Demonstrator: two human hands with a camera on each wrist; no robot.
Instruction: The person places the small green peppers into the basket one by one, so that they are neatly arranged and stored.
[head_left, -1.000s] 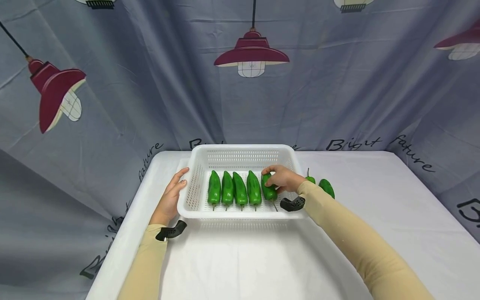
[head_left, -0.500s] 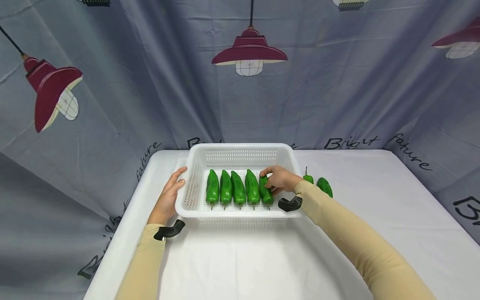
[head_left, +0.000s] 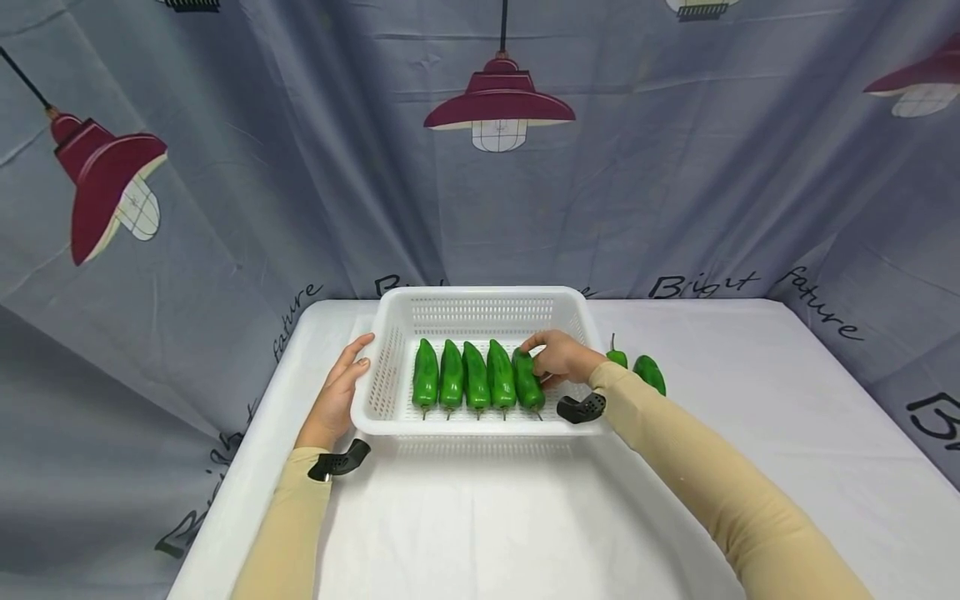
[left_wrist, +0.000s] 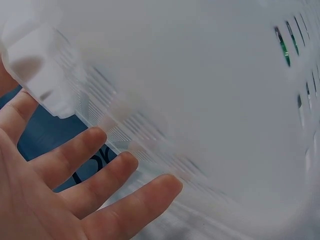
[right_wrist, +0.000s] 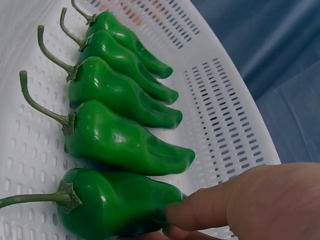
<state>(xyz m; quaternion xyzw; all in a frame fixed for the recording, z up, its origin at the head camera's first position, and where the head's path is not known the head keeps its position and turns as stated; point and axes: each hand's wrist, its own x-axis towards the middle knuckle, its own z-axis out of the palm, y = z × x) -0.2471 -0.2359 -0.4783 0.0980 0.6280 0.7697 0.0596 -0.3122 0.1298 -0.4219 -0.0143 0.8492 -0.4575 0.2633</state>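
In the head view a white perforated plastic basket point(head_left: 480, 428) holds several green peppers in a row, stems toward me. My right hand point(head_left: 562, 357) reaches over the basket's right side and grips the rightmost green pepper point(head_left: 528, 385), which leans slightly, its tip to the left. The right wrist view shows the thumb point(right_wrist: 197, 209) against this pepper's narrow end, other fingers partly hidden under it. Beside it lies the neighbouring pepper point(right_wrist: 120, 137), close along its length. My left hand point(head_left: 333, 404) rests at the basket's left wall, fingers spread and fairly straight point(left_wrist: 155, 197).
Right of the basket, partly behind the right forearm, two more green peppers lie on the table: one with its stem up point(head_left: 617, 357), another further right point(head_left: 649, 373). A white cloth covers the table point(head_left: 750, 375). A grey-blue printed curtain point(head_left: 675, 208) hangs behind it.
The right hand has shifted the rightmost pepper left, its tip now leaning against the neighbouring pepper, which has also moved slightly left. The left hand stays at the basket wall.
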